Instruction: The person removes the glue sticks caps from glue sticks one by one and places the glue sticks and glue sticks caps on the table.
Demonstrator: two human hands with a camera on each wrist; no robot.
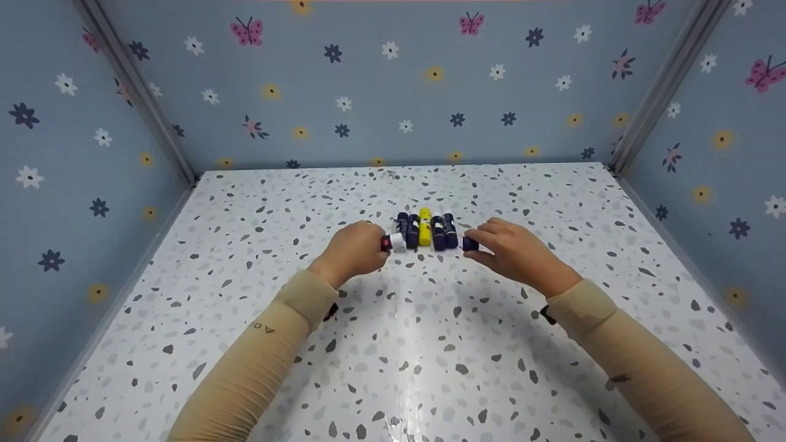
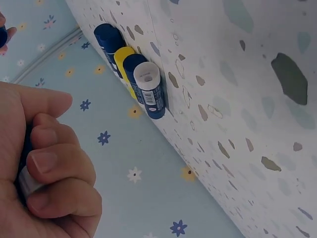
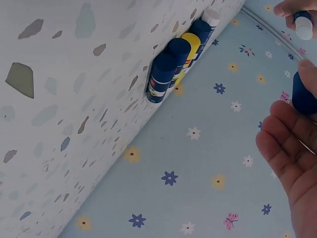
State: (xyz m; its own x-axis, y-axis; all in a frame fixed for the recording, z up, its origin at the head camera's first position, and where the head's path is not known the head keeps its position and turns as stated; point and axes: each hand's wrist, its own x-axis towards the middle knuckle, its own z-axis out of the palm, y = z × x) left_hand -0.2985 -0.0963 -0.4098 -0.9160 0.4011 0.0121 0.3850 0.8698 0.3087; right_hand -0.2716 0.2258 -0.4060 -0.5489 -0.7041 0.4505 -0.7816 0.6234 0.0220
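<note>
My left hand (image 1: 355,247) grips a dark glue stick (image 1: 387,243) with a white end, pointing right; in the left wrist view, curled fingers (image 2: 62,163) hide most of it. On the right, my right hand (image 1: 519,255) pinches a dark blue glue stick (image 1: 470,244) between fingers and thumb; only one end of it shows in the right wrist view (image 3: 303,94). Between the hands lies a row of glue sticks: a yellow one (image 1: 425,227) in the middle, dark blue ones (image 1: 413,231) on its left, others (image 1: 451,231) on its right. The leftmost has a white end (image 2: 147,75).
The white speckled tabletop (image 1: 393,344) runs back to a blue flowered panel (image 1: 368,73). Similar panels (image 1: 55,184) stand along the left and right sides, joined by metal corner strips.
</note>
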